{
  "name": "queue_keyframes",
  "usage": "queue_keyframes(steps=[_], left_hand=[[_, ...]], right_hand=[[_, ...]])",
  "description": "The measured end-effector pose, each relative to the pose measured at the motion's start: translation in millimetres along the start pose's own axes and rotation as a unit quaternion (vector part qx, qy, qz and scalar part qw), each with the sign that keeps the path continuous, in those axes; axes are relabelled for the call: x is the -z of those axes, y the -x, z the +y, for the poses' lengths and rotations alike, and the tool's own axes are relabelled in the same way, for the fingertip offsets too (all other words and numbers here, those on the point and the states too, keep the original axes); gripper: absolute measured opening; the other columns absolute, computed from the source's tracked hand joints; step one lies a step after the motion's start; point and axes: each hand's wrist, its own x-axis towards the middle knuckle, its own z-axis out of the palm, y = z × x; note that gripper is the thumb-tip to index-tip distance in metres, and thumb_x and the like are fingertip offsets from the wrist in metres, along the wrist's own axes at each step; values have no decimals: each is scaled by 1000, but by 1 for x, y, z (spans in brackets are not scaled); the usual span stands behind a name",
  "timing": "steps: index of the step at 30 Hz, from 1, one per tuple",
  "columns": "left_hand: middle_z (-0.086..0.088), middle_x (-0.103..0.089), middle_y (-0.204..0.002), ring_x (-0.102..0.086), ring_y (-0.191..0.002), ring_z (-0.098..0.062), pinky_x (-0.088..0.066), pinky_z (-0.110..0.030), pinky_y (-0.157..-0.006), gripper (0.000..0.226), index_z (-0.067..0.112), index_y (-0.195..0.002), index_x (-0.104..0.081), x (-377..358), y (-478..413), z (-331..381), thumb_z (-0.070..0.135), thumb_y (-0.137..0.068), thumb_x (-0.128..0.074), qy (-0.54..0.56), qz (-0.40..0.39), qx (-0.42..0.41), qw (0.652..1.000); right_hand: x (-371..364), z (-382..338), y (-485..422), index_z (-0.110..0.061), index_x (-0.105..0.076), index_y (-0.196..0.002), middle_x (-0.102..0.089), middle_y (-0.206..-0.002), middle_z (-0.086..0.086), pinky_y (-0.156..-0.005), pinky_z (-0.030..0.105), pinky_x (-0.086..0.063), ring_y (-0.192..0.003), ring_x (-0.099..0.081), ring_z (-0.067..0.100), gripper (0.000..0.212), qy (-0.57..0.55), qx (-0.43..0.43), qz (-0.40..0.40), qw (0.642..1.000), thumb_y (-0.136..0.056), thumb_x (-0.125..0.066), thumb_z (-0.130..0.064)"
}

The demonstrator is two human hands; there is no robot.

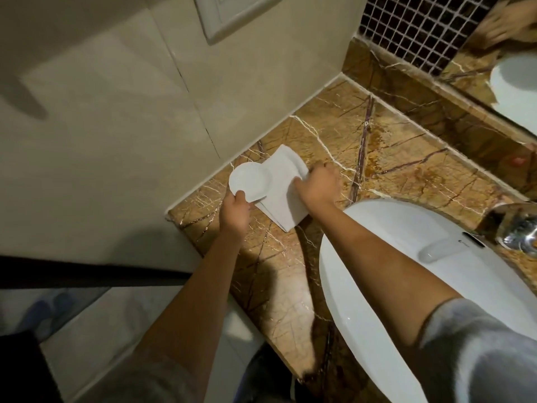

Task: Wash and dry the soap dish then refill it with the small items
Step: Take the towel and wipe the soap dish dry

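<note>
A small round white soap dish (250, 180) is held by its near rim in my left hand (234, 212), above the left end of the brown marble counter (392, 170). Beside it lies a folded white cloth (283, 187), partly under the dish. My right hand (316, 186) rests on the cloth's right edge with fingers curled on it. The dish looks empty. No small items show in view.
A white basin (386, 257) sits at the right, with a chrome tap (514, 231) behind it. A beige tiled wall (116, 112) borders the counter on the left. A mirror (508, 68) and dark mosaic tiles stand at the back right.
</note>
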Motion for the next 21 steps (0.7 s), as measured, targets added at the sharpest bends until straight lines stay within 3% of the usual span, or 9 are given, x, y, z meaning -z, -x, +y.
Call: queue_keyframes(steps=[3, 5, 6, 7, 9, 14, 17, 18, 21], left_hand=[[-22, -62, -117, -63, -90, -28, -45, -24, -50, 50, 20, -146, -33, 5, -3, -3, 24, -96, -34, 14, 19, -11, 1000], [-34, -54, -123, -44, -93, -13, -53, -40, -72, 50, 17, -146, -34, 7, -5, -4, 23, -96, -34, 28, 36, -17, 999], [-35, -50, -130, -38, -128, -49, -53, -48, -87, 50, 16, -146, -34, 8, -6, -3, 23, -96, -34, 34, 46, -17, 998], [-33, -49, -133, -56, -119, -42, -49, -49, -96, 50, 16, -146, -33, 9, -6, -1, 23, -97, -34, 42, 59, -14, 997], [-24, -51, -136, -56, -120, -38, -50, -43, -96, 50, 17, -147, -31, 10, -4, 2, 24, -97, -32, 67, 87, -13, 994], [-27, -50, -136, -54, -122, -39, -47, -51, -100, 48, 14, -144, -37, 17, -8, -2, 23, -97, -31, 109, 142, -2, 984], [-33, -48, -135, -64, -92, -32, -60, -32, -68, 43, 8, -136, -43, 21, -10, -8, 22, -97, -32, 127, 136, 13, 982], [-33, -48, -136, -64, -92, -32, -60, -31, -69, 43, 8, -137, -42, 21, -10, -10, 22, -97, -33, 126, 131, 15, 983], [-28, -48, -139, -49, -127, -42, -43, -50, -104, 47, 11, -145, -34, 20, -8, -13, 23, -99, -33, 119, 129, 20, 984]], right_hand=[[4, -8, -2, -8, -63, -104, -52, -125, 14, -99, 40, -37, -118, -44, 32, 29, -7, -10, -17, 1000, -79, -66, -22], [7, -13, -1, -6, -61, -102, -58, -116, 14, -87, 39, -47, -107, -53, 31, 25, -14, 11, -31, 999, -80, -64, -15], [9, -15, 3, -6, -59, -99, -60, -107, 13, -77, 38, -51, -97, -57, 30, 21, -20, 40, -32, 998, -80, -62, -14], [11, -18, 8, -7, -58, -95, -61, -97, 10, -67, 34, -49, -87, -57, 28, 17, -24, 78, -27, 996, -80, -62, -14], [10, -22, 21, -10, -54, -88, -57, -87, 5, -57, 27, -38, -77, -52, 23, 12, -17, 156, -9, 988, -78, -60, -13], [-8, -23, 53, -11, -54, -103, -57, -101, 9, -70, 38, -53, -89, -59, 29, 27, 72, 243, -78, 964, -79, -60, -23], [-16, -20, 58, -15, -51, -122, -58, -114, 11, -86, 43, -45, -108, -52, 30, 44, 99, 281, -54, 953, -85, -59, -36], [-17, -19, 57, -17, -51, -125, -56, -117, 11, -90, 43, -43, -112, -49, 29, 44, 107, 291, -31, 950, -86, -58, -37], [-19, -16, 50, -22, -49, -128, -45, -135, 14, -99, 46, -38, -127, -39, 32, 47, 157, 291, -12, 944, -87, -59, -41]])
